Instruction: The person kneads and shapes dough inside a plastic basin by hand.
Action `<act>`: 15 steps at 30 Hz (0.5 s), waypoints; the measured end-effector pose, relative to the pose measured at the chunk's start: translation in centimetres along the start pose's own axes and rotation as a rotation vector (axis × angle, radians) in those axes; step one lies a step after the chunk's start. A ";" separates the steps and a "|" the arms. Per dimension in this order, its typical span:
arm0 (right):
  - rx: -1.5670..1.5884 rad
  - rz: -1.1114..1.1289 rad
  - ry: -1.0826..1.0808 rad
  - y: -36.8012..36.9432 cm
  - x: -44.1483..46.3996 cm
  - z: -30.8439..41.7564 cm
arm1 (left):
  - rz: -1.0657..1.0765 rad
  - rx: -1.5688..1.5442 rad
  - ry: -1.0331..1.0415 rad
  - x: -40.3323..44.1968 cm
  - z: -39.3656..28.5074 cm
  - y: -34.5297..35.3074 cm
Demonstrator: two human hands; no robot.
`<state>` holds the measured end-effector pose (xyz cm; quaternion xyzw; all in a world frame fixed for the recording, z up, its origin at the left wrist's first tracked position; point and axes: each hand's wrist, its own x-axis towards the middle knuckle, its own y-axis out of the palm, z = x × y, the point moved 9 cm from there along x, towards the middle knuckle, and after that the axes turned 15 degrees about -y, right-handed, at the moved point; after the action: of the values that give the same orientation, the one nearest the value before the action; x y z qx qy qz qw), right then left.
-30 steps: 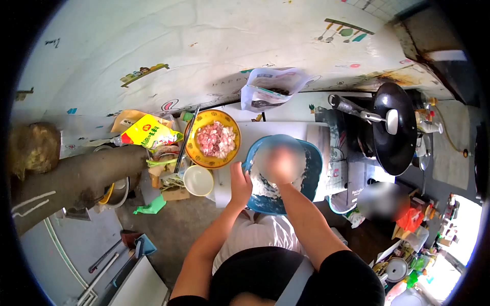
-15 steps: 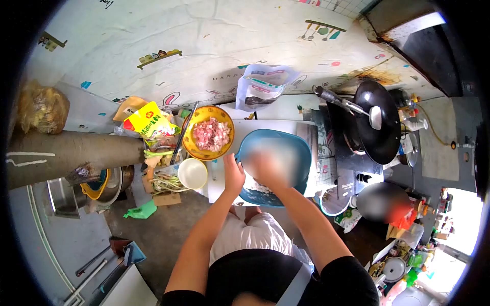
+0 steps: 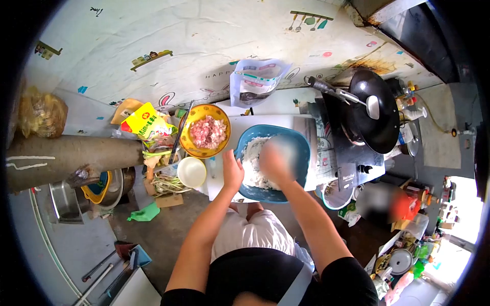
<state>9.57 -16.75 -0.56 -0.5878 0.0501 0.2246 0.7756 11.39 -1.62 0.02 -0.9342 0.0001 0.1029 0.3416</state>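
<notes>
Well, from your head camera, you have a blue tub at the front edge of the worktop, with lumpy white powder inside it. Your left hand touches the left rim of the tub; you cannot tell if the fingers grip it. Your right hand is down in the tub, on the white stuff, but it is blurry, so you cannot tell if it is wide or closed.

By the worktop's left edge sits a yellow bowl of chopped pink meat. A white bowl is just beside it, near the front left corner. Near the back edge, a plastic bag stands by the wall. Past the right edge, you see a black wok.
</notes>
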 end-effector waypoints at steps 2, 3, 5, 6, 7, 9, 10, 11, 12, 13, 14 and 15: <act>-0.268 -0.070 -0.065 0.8 -0.1 3.1 | -0.001 -0.014 0.009 -0.2 -0.2 -0.2; -0.206 -0.101 -0.060 -0.9 -0.9 4.5 | 0.001 -0.012 -0.011 -0.3 0.0 -0.1; 0.122 0.007 0.007 -2.0 -2.1 4.4 | -0.002 -0.020 -0.044 -0.1 0.4 0.3; 0.285 0.056 0.039 -2.0 -2.7 4.3 | -0.001 -0.013 -0.039 -0.1 0.4 0.3; 0.171 0.134 -0.048 -0.5 -2.9 4.1 | -0.003 -0.006 -0.033 -0.1 0.3 0.3; 0.067 0.176 -0.150 0.6 -3.6 4.6 | 0.021 -0.006 -0.055 0.0 0.2 0.2; 0.016 0.198 -0.201 0.6 -4.0 5.4 | 0.022 -0.011 -0.048 0.0 0.0 0.0; -0.132 0.189 -0.267 0.3 -5.0 6.5 | 0.025 -0.015 -0.042 -0.1 -0.2 0.0; -0.155 0.122 -0.255 1.1 -4.9 6.7 | 0.031 -0.018 -0.036 -0.2 -0.2 -0.1; -0.180 0.055 -0.242 2.8 -4.6 6.4 | 0.038 -0.018 -0.011 -0.1 -0.4 -0.1; -0.205 -0.011 -0.230 3.6 -4.2 6.3 | 0.045 -0.019 0.012 -0.1 -0.6 -0.1; -0.206 0.000 -0.191 3.9 -3.7 6.1 | 0.051 -0.019 0.029 -0.2 -0.8 -0.3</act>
<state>3.53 -11.28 -0.87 -0.6402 -0.0475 0.2835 0.7124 11.33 -1.94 0.86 -0.9385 0.0279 0.0983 0.3297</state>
